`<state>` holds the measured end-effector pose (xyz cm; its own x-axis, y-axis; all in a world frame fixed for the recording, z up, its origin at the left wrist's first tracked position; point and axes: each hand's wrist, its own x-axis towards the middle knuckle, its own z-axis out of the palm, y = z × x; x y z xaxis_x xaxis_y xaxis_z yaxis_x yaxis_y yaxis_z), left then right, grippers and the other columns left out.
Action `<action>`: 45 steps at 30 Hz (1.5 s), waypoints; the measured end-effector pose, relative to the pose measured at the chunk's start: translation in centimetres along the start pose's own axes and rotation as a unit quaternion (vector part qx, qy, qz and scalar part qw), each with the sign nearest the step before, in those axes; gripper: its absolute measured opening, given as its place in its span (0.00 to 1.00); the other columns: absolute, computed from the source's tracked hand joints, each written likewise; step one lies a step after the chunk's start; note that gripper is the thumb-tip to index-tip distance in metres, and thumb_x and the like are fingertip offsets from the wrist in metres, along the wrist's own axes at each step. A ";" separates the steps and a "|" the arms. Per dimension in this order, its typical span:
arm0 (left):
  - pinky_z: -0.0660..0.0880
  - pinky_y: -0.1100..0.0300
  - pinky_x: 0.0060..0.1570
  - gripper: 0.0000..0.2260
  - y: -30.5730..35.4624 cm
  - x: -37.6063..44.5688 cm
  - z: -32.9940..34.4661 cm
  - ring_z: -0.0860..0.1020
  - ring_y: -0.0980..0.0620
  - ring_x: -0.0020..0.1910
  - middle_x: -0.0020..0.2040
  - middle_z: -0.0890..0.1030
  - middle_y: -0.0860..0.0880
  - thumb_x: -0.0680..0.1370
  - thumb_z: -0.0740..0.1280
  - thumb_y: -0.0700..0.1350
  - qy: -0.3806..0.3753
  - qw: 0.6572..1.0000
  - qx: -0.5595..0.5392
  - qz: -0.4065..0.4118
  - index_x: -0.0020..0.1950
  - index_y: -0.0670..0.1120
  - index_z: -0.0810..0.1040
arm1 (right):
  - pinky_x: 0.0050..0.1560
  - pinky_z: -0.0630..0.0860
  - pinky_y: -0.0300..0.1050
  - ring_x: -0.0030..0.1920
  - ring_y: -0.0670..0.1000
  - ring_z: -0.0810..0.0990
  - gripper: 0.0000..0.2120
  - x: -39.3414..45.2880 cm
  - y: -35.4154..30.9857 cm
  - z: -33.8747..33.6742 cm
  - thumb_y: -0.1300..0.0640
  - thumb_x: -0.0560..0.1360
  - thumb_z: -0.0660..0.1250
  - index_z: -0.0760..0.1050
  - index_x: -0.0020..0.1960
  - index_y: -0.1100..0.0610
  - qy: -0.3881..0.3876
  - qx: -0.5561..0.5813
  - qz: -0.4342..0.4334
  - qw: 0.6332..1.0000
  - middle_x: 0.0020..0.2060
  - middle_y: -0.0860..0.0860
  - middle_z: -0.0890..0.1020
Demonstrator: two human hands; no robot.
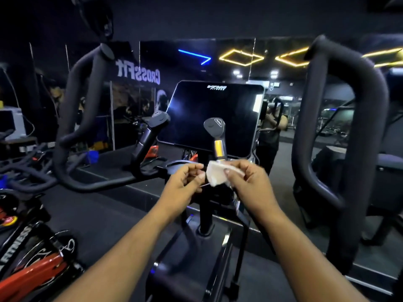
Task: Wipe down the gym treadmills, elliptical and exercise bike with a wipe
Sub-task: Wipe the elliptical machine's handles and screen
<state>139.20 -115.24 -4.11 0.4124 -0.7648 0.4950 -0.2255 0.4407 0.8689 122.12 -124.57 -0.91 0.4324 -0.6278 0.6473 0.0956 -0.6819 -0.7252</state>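
A crumpled white wipe [214,175] sits between both hands in front of the elliptical's dark console screen [214,115]. My right hand [248,180] grips the wipe with curled fingers. My left hand [185,182] pinches its left edge. Both hands hover just below the short inner handle with a yellow band [218,149]. A second short grey handle [152,129] stands to the left. Two long black moving handlebars rise on either side, the left handlebar [76,118] and the right handlebar [349,138].
A red and black exercise bike [32,262] stands at the lower left. A mirror wall [135,94] runs behind the machine and reflects a person and ceiling lights. The elliptical's black column and base [202,247] lie below my arms.
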 end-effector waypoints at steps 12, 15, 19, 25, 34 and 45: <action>0.76 0.46 0.62 0.32 1.2 8.5 5.0 0.83 0.44 0.53 0.55 0.85 0.41 0.83 0.51 0.66 0.000 0.920 -0.344 -0.187 0.65 0.41 0.79 | 0.77 0.61 0.59 0.80 0.58 0.59 0.27 11.6 -1.6 1.2 0.69 0.80 0.57 0.63 0.79 0.60 -0.109 -0.445 -0.208 0.864 0.79 0.58 0.62; 0.78 0.50 0.56 0.35 0.6 9.0 3.8 0.84 0.46 0.53 0.57 0.85 0.42 0.82 0.48 0.68 -0.021 0.914 -0.356 -0.194 0.65 0.42 0.80 | 0.81 0.50 0.55 0.82 0.52 0.46 0.26 9.2 0.5 0.8 0.59 0.85 0.56 0.56 0.81 0.57 -0.142 -0.455 -0.200 0.856 0.82 0.53 0.53; 0.77 0.52 0.55 0.39 0.0 9.3 2.0 0.82 0.47 0.56 0.61 0.82 0.42 0.79 0.48 0.72 -0.105 0.908 -0.365 -0.177 0.71 0.42 0.77 | 0.80 0.45 0.55 0.81 0.47 0.44 0.26 8.8 0.8 0.1 0.53 0.85 0.53 0.54 0.82 0.54 -0.150 -0.513 -0.229 0.813 0.82 0.49 0.51; 0.59 0.56 0.77 0.31 -0.9 7.8 1.6 0.66 0.60 0.76 0.77 0.69 0.57 0.82 0.51 0.64 -0.113 0.983 -0.134 -0.056 0.81 0.50 0.63 | 0.80 0.49 0.56 0.81 0.47 0.40 0.28 12.8 -1.1 1.0 0.51 0.86 0.53 0.48 0.83 0.52 -0.167 -0.516 -0.176 0.821 0.82 0.46 0.47; 0.50 0.42 0.79 0.31 -9.4 6.9 -0.5 0.47 0.50 0.83 0.84 0.46 0.50 0.84 0.49 0.63 -0.137 0.753 0.641 0.051 0.84 0.53 0.47 | 0.79 0.52 0.58 0.82 0.52 0.46 0.30 8.2 2.5 1.2 0.46 0.84 0.49 0.52 0.83 0.54 -0.130 -0.547 -0.239 0.791 0.82 0.50 0.51; 0.37 0.32 0.76 0.33 -9.1 9.8 -1.4 0.40 0.50 0.83 0.84 0.43 0.48 0.84 0.49 0.64 -0.227 0.690 0.687 -0.030 0.84 0.52 0.45 | 0.80 0.42 0.62 0.81 0.48 0.35 0.37 8.6 1.4 1.9 0.33 0.81 0.42 0.38 0.83 0.50 -0.134 -0.598 -0.175 0.771 0.82 0.46 0.39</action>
<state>146.55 -126.11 -7.19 0.2078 -0.9683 0.1388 -0.9725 -0.2198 -0.0774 127.70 -130.24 3.23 0.7523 -0.3364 0.5664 -0.5777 -0.7503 0.3215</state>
